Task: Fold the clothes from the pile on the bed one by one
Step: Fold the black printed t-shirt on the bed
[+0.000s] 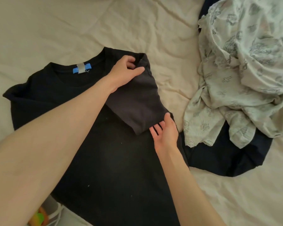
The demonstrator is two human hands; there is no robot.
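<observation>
A black T-shirt [114, 163] with a blue neck label lies spread flat on the cream bed sheet [72, 30], collar at the far side. Its right sleeve [137, 103] is folded inward over the body. My left hand [126, 70] reaches across and pinches the shoulder end of that sleeve between thumb and fingers. At the sleeve's cuff my right hand [165, 132] has its fingers tucked under the hem and its thumb on top. To the right lies the pile: a white floral-print garment [238, 70] crumpled over a dark navy garment [227, 157].
At the bottom left, past the bed's edge, a small orange and green object [38, 217] lies on white fabric. Bare wrinkled sheet stretches above and to the left of the T-shirt and at the bottom right.
</observation>
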